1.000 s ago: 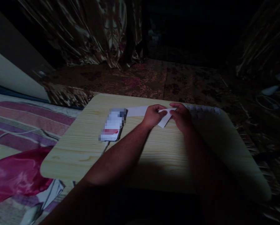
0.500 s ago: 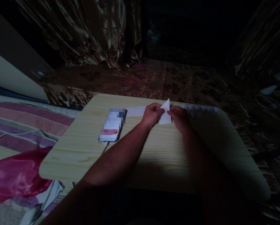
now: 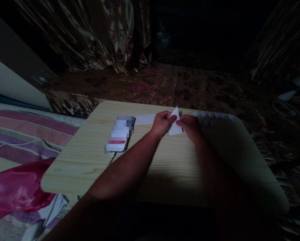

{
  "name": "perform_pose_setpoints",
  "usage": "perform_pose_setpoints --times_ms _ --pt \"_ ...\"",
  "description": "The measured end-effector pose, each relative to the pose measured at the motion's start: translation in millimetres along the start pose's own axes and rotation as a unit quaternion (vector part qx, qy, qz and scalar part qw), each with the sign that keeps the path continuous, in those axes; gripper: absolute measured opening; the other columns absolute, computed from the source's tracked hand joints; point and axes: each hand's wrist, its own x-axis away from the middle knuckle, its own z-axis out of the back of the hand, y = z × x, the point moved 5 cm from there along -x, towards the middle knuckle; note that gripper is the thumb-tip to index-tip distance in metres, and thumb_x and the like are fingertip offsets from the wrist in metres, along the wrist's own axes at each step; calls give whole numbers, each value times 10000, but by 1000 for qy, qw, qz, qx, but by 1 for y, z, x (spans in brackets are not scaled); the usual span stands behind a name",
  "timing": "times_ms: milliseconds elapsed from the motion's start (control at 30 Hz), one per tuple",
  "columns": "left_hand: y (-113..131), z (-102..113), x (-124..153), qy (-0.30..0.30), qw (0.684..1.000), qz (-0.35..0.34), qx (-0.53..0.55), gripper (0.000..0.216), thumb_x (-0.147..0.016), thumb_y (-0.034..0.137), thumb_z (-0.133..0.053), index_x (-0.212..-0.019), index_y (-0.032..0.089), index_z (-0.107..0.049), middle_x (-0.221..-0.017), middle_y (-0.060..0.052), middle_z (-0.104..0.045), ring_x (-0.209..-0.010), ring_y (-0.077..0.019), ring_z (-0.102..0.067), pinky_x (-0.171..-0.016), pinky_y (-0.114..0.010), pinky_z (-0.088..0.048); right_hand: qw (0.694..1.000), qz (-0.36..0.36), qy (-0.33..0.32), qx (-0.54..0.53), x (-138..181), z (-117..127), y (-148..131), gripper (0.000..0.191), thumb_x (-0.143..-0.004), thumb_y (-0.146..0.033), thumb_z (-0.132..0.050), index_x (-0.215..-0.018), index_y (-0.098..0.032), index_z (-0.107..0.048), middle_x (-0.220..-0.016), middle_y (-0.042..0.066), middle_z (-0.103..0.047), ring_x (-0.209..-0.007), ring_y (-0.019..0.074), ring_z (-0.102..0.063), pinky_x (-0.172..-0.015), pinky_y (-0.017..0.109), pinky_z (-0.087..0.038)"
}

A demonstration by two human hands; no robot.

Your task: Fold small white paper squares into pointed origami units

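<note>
A folded white sheet of paper [image 3: 175, 129] with a pointed top is held between both hands above the far half of the table. My left hand [image 3: 162, 123] grips its left side, thumb on the front. My right hand [image 3: 190, 126] pinches the right side, its thumb pressed against the paper. The fingers behind the paper are hidden. Just left of my left hand lies a flat white strip of paper [image 3: 144, 119]. Beyond my right hand, several small folded white paper pieces [image 3: 215, 116] sit in rows near the far right edge.
A phone [image 3: 119, 134] with a blurred screen and a cable lies left of my left forearm on the wooden table [image 3: 82, 150]. Red shiny cloth [image 3: 19, 187] rests on the striped bed at left. Patterned curtains [image 3: 109, 33] hang behind a cloth-covered ledge [image 3: 139, 83].
The folded paper has tilted slightly to the left and its tip has shifted left. My right hand has moved a little left and its thumb now lies farther over the paper.
</note>
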Motion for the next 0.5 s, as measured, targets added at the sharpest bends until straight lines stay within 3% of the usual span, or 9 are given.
perform_pose_setpoints --times_ms 500 --pt "2 0 1 7 998 -31 -45 262 -693 387 -768 -689 161 -635 -612 19 -616 -515 -88 -505 -514 -224 -395 1000 1 10 7 0 1 -1 219 -750 -402 -672 -718 -185 -685 -557 -22 -591 -538 132 -508 -506 260 -347"
